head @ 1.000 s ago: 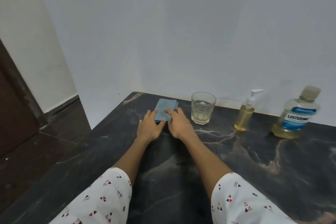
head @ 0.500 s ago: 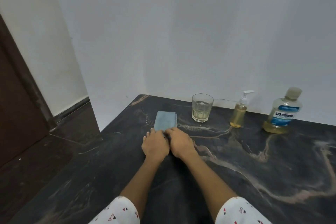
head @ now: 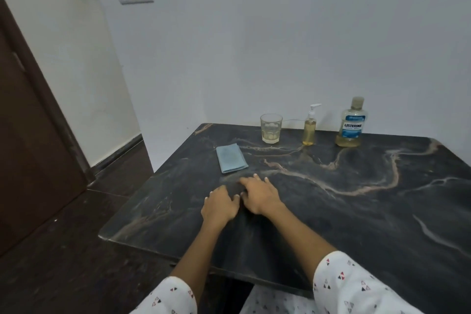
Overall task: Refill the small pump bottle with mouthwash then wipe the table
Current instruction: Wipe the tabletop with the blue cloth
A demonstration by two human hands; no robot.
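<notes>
nearest, both hands are lying low over the counter, side by side and almost touching. the left hand is resting palm down with fingers loosely spread, its grip slack and holding nothing. the right hand is reaching slightly further forward, fingers extended, its grip also wide and empty. just beyond the fingertips the folded blue cloth is lying flat, apart from both hands. well beyond and to the right, the glass, small pump bottle and mouthwash bottle are standing upright in a row by the wall. a careless sweep reaching rightward could be tipping the glass or the slim pump bottle.
</notes>
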